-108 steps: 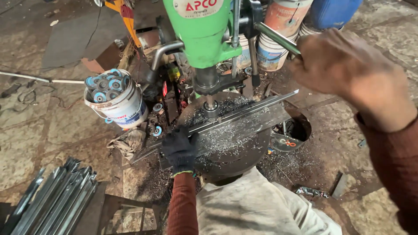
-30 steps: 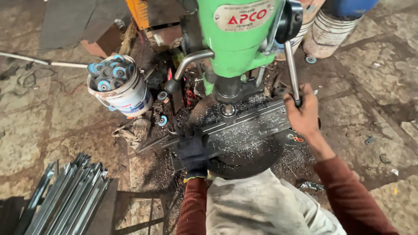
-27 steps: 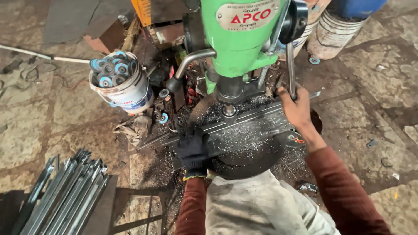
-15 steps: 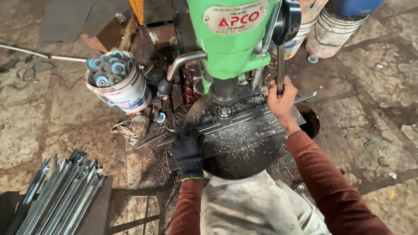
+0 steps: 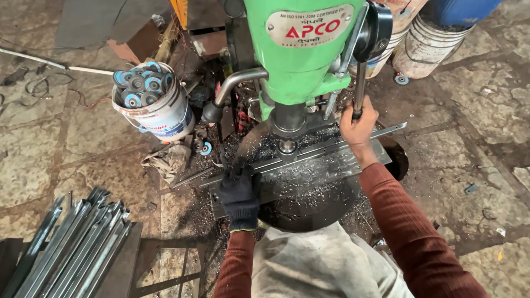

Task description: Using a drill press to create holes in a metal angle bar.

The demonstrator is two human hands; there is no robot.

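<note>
One green drill press (image 5: 301, 49), over a round table littered with metal shavings (image 5: 309, 182). One long flat metal strip (image 5: 309, 157) across that table, under the spindle. One white bucket (image 5: 157, 107) of blue-centred discs, to my left. One bundle of steel bars (image 5: 72, 248), lower left. My right hand (image 5: 359, 122), bare, closed around the feed lever (image 5: 360, 88). My left hand (image 5: 238, 196), gloved, pressing the strip down. Risk, as I judge it: the bit could grab and spin the strip; the glove could snag.

Even diffuse daylight, soft shadows only, darkest under the green drill head (image 5: 301, 49). Sharp mid-frame, no glare. Slight wide-angle bending at edges, stone floor (image 5: 55, 160) evenly lit.
</note>
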